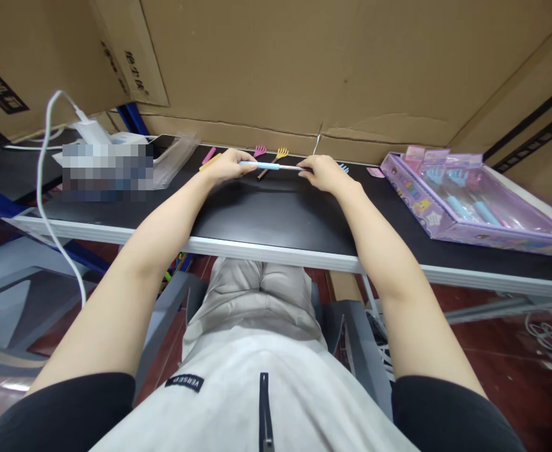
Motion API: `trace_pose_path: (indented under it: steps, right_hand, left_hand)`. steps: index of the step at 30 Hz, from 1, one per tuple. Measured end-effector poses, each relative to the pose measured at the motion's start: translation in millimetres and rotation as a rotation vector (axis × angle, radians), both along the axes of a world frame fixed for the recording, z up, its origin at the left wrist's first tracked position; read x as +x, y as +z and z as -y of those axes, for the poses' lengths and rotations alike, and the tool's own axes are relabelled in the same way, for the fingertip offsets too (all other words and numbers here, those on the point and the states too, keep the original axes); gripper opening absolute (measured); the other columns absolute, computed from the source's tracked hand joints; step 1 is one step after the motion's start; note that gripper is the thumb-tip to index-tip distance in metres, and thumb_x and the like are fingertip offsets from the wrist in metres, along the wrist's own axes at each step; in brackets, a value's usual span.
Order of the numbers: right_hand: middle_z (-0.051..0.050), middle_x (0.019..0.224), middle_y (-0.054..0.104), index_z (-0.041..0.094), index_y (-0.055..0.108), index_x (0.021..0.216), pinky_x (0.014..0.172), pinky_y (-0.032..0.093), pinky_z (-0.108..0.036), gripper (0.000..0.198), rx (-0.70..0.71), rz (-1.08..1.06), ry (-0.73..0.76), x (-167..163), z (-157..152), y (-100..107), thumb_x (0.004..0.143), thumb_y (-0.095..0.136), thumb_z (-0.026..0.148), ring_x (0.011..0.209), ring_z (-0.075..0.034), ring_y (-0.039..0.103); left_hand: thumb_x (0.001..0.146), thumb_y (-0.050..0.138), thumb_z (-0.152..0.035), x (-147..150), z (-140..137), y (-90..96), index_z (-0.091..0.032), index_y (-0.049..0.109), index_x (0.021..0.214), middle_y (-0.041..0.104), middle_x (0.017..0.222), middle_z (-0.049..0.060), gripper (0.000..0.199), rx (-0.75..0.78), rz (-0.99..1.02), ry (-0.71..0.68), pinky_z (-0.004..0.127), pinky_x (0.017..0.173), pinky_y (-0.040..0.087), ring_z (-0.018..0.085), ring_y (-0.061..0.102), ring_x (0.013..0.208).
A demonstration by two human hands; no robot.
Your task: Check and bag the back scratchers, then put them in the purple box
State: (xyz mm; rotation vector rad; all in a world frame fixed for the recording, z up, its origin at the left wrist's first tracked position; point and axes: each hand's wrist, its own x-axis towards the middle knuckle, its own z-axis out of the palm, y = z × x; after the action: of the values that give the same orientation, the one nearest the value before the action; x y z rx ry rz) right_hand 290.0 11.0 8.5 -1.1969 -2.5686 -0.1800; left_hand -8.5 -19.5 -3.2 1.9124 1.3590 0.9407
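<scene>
Blue scratchers [487,213] inside purple box [412,194]

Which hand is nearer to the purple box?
Right. The right hand, on the metal shaft of the blue-handled rod, is left of the purple box and apart from it; the left hand, at the rod's blue handle, is farther left.

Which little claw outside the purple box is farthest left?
The pink claw, near the left hand. The yellow claw sits to its right, and the blue claw farther right still, beside the right hand.
</scene>
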Motion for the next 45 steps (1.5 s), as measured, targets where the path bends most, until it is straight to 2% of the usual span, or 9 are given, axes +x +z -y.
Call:
trace_pose_path:
  steps: [3, 5, 14, 19, 29, 39, 45]
  right_hand:
    - [-0.017, 0.117, 0.08, 0.017, 0.086, 0.12, 0.106, 0.05, -0.051, 0.031, -0.001, 0.016, -0.111, 11, -5, 1, 0.106, 0.064, 0.035, 0.115, -0.035, 0.07]
    - [-0.016, 0.111, 0.081, 0.018, 0.087, 0.115, 0.105, 0.05, -0.052, 0.03, 0.01, 0.007, -0.135, 15, -7, 0, 0.105, 0.066, 0.038, 0.113, -0.035, 0.07]
    - [-0.013, 0.103, 0.079, 0.021, 0.086, 0.105, 0.107, 0.046, -0.054, 0.036, 0.031, 0.029, -0.09, 18, -9, -4, 0.11, 0.056, 0.039, 0.106, -0.031, 0.069]
    - [-0.014, 0.1, 0.076, 0.02, 0.084, 0.107, 0.107, 0.044, -0.054, 0.043, 0.038, 0.044, -0.067, 18, -7, -6, 0.113, 0.048, 0.041, 0.103, -0.03, 0.067]
    - [-0.018, 0.102, 0.075, 0.016, 0.084, 0.106, 0.102, 0.04, -0.052, 0.046, 0.052, 0.1, -0.069, -1, 10, -2, 0.113, 0.045, 0.04, 0.106, -0.033, 0.065]
    - [-0.018, 0.102, 0.076, 0.017, 0.084, 0.115, 0.104, 0.038, -0.054, 0.047, 0.091, 0.09, -0.026, -7, 4, -5, 0.114, 0.043, 0.041, 0.106, -0.033, 0.064]
    - [-0.015, 0.099, 0.075, 0.019, 0.085, 0.114, 0.105, 0.039, -0.055, 0.045, 0.082, 0.087, -0.023, 0, 0, -5, 0.113, 0.044, 0.039, 0.108, -0.033, 0.064]
  left_hand:
    - [0.084, 0.072, -0.03, -7, -1, -0.3, -0.016, 0.072, 0.085, 0.05, 0.063, -0.001, 0.014, -0.007, 0.007, -0.003, 0.03, 0.065, 0.033, 0.014, 0.042, 0.062]
    - [0.083, 0.072, -0.032, -11, -2, -1.4, -0.017, 0.07, 0.083, 0.051, 0.062, 0.0, 0.015, -0.004, 0.014, -0.004, 0.029, 0.064, 0.034, 0.014, 0.042, 0.062]
    - [0.083, 0.073, -0.03, -13, -7, -7.0, -0.018, 0.07, 0.085, 0.052, 0.065, 0.002, 0.013, -0.006, -0.016, 0.051, 0.032, 0.068, 0.036, 0.016, 0.045, 0.065]
    - [0.081, 0.074, -0.035, -13, -11, -12.7, -0.02, 0.066, 0.082, 0.049, 0.061, -0.002, 0.017, 0.037, -0.019, 0.052, 0.029, 0.064, 0.031, 0.015, 0.044, 0.061]
    - [0.081, 0.075, -0.03, 10, -1, -8.5, -0.021, 0.063, 0.077, 0.048, 0.064, -0.002, 0.016, 0.061, 0.006, 0.036, 0.031, 0.068, 0.031, 0.016, 0.041, 0.067]
    - [0.087, 0.072, -0.021, 30, 2, -11.1, -0.019, 0.062, 0.074, 0.048, 0.067, -0.001, 0.016, 0.047, 0.055, 0.037, 0.031, 0.071, 0.037, 0.017, 0.043, 0.07]
    - [0.088, 0.073, -0.02, 35, 9, -2.8, -0.019, 0.063, 0.074, 0.054, 0.065, 0.001, 0.018, 0.026, 0.014, 0.009, 0.032, 0.072, 0.039, 0.017, 0.048, 0.069]
